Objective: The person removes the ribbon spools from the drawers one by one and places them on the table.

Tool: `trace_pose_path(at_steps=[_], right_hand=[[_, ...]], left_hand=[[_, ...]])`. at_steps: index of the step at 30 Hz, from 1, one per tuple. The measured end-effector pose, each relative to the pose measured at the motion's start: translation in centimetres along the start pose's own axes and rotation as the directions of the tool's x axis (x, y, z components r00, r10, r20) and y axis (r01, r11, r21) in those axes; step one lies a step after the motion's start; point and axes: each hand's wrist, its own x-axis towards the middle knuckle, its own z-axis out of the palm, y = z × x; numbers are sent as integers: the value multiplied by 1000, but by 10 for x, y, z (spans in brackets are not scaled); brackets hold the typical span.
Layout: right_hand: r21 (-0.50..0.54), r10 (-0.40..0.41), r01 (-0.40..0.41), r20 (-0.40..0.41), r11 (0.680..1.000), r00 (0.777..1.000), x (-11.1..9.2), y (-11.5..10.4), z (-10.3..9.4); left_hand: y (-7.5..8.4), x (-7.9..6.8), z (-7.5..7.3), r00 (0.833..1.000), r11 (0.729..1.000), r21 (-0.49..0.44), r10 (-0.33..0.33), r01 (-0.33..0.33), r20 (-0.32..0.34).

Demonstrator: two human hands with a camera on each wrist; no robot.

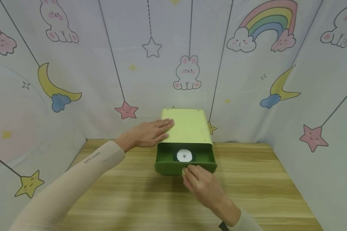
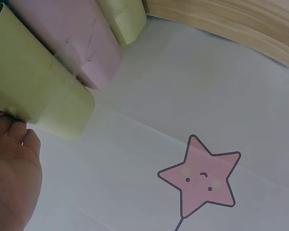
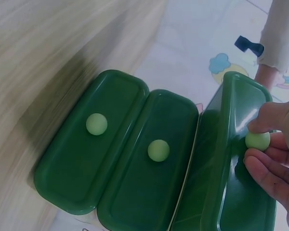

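Note:
A small chest of drawers [image 1: 188, 126] with a pale yellow-green top stands on the wooden table near the back wall. Its top drawer [image 1: 164, 154], dark green, is pulled out. Inside lies a white disc [image 1: 184, 155] with a small centre hole and a dark edge around it. My left hand [image 1: 147, 134] rests with straight fingers on the left side of the chest's top. At the drawer's front, my right hand [image 1: 203, 186] pinches its round light-green knob [image 3: 257, 140] between thumb and fingers.
Two lower drawers, the middle one [image 3: 144, 187] and the bottom one [image 3: 72, 168], are closed, each with a round knob. The chest's side shows yellow-green and pink [image 2: 82, 38] layers. Cloth walls [image 1: 127, 80] with printed stars and rabbits enclose the table [image 1: 248, 192].

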Motion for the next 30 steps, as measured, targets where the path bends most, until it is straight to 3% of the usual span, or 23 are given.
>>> trace_pose_path(at_steps=[20,30], right_hand=[[19,-44,46,-107,999,993,-6,-20,-15],[10,-27,28,-99,1000,995,-11,-28,-19]], left_hand=[[-2,-1,0,1000,1000,-14,-8,8,8],[-3,0,0,1000,1000,-7,-24,24,18]])
